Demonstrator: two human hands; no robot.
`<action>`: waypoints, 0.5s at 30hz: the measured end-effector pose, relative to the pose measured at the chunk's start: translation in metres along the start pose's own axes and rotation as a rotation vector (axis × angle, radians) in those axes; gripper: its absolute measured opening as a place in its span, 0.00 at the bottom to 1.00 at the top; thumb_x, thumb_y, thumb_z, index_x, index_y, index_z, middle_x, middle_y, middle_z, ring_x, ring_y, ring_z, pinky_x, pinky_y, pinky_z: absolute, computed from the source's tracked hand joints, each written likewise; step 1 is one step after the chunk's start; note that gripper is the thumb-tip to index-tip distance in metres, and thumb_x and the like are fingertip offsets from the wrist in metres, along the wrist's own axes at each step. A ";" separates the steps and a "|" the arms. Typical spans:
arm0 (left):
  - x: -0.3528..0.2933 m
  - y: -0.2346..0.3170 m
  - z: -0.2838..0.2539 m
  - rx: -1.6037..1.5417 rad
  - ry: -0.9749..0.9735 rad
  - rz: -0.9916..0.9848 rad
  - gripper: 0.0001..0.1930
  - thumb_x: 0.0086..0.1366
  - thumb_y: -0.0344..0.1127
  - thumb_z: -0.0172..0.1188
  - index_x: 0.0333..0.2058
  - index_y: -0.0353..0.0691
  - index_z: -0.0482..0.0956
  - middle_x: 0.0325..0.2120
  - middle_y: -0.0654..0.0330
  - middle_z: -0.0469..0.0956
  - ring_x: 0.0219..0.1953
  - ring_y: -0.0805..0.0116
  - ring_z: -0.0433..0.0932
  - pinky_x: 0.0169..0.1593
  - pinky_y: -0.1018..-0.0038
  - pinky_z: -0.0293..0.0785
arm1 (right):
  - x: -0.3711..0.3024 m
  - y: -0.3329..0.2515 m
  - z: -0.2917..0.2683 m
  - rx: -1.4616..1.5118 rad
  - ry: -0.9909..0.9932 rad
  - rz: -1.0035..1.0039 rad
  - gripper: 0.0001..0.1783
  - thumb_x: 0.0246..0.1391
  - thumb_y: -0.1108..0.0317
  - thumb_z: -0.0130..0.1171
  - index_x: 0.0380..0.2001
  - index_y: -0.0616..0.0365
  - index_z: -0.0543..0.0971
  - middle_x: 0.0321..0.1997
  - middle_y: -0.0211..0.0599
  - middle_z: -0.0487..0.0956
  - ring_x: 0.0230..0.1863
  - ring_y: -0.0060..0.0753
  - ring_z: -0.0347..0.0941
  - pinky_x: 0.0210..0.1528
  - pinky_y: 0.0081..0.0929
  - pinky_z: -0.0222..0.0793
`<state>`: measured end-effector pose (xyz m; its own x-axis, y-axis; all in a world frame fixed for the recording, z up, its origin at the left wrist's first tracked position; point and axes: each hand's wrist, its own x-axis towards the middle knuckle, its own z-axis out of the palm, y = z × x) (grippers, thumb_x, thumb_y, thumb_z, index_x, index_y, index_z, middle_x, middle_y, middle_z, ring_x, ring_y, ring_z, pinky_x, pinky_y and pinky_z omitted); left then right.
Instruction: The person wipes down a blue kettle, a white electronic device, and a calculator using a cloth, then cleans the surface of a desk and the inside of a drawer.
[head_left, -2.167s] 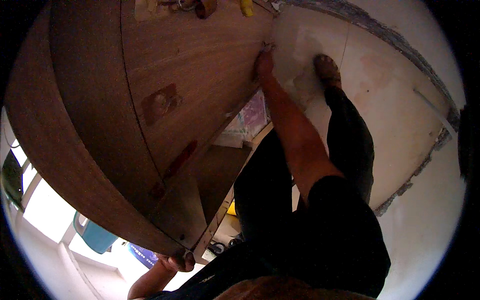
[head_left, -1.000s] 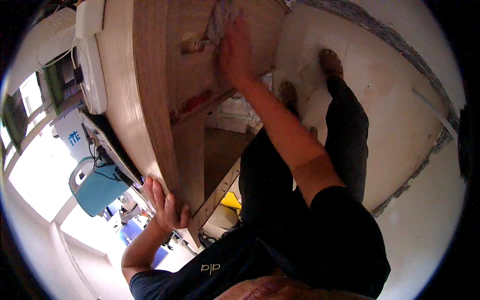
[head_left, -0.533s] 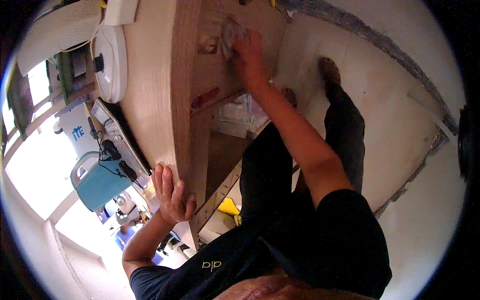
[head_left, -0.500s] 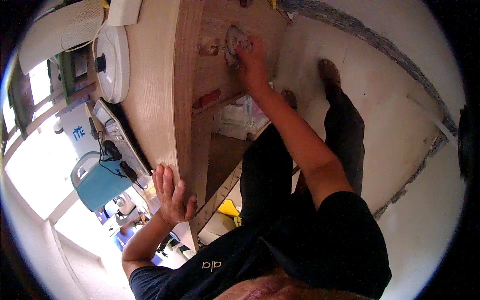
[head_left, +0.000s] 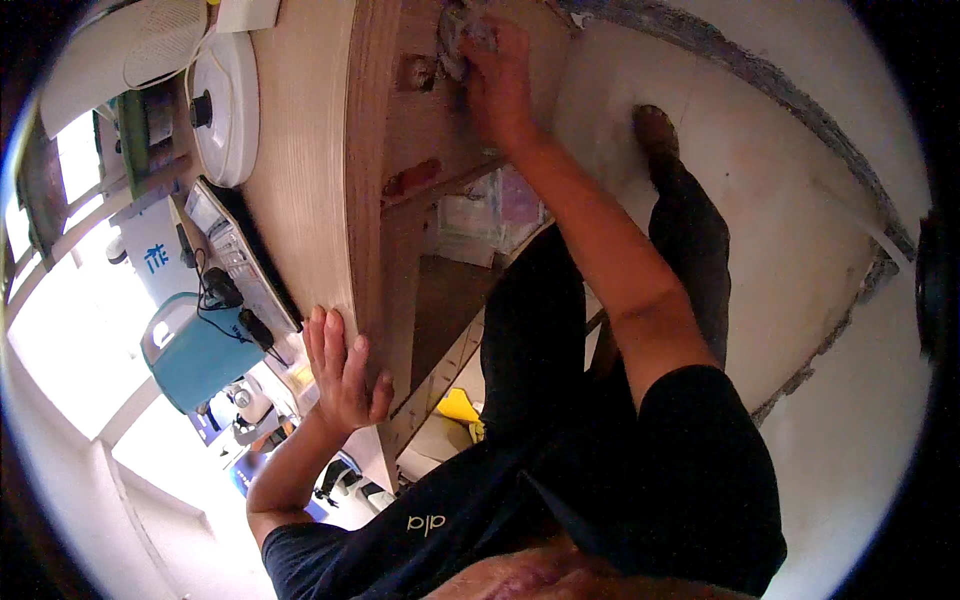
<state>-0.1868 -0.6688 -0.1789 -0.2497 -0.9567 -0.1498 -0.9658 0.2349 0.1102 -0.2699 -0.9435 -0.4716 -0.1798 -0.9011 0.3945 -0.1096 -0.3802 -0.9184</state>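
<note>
My right hand is closed around a crumpled greyish cloth and presses it on the wooden shelf at the far side. Part of the cloth is hidden behind the fingers. Next to it on the shelf is a small brown square patch; what it is I cannot tell. Nearer lies a slim red object. My left hand lies flat with fingers stretched on the edge of the light wooden top, holding nothing.
Below the shelf, a compartment holds clear plastic packages. On the left stand a white round lid, a dark-edged tray, black cables and a teal container. Something yellow sits low by my leg.
My right hand and the cloth have slid farther away along the shelf, slightly to the left. My left hand stays on the wooden edge, nearly still.
</note>
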 end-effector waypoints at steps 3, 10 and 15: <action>-0.002 0.002 0.000 -0.007 -0.002 0.000 0.38 0.56 0.37 0.55 0.66 0.40 0.57 0.66 0.31 0.52 0.68 0.27 0.51 0.66 0.36 0.43 | -0.013 0.001 -0.015 -0.226 -0.159 -0.106 0.23 0.39 0.82 0.56 0.43 0.57 0.79 0.55 0.58 0.69 0.55 0.64 0.64 0.57 0.50 0.62; 0.001 0.002 0.000 -0.019 0.010 -0.010 0.38 0.55 0.36 0.56 0.66 0.41 0.57 0.67 0.33 0.52 0.68 0.28 0.51 0.66 0.36 0.43 | 0.003 -0.011 -0.004 0.058 -0.090 0.203 0.21 0.40 0.80 0.56 0.42 0.59 0.80 0.55 0.58 0.70 0.55 0.63 0.65 0.57 0.47 0.63; -0.004 0.002 0.000 -0.015 0.008 0.006 0.38 0.56 0.36 0.56 0.66 0.42 0.57 0.67 0.35 0.51 0.68 0.28 0.51 0.67 0.37 0.44 | -0.006 -0.005 -0.019 -0.090 -0.208 -0.151 0.21 0.45 0.79 0.56 0.46 0.62 0.79 0.56 0.60 0.69 0.57 0.63 0.64 0.59 0.45 0.62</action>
<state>-0.1876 -0.6645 -0.1780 -0.2550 -0.9566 -0.1410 -0.9630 0.2381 0.1263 -0.2865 -0.9322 -0.4684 0.0491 -0.8628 0.5031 -0.2085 -0.5015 -0.8397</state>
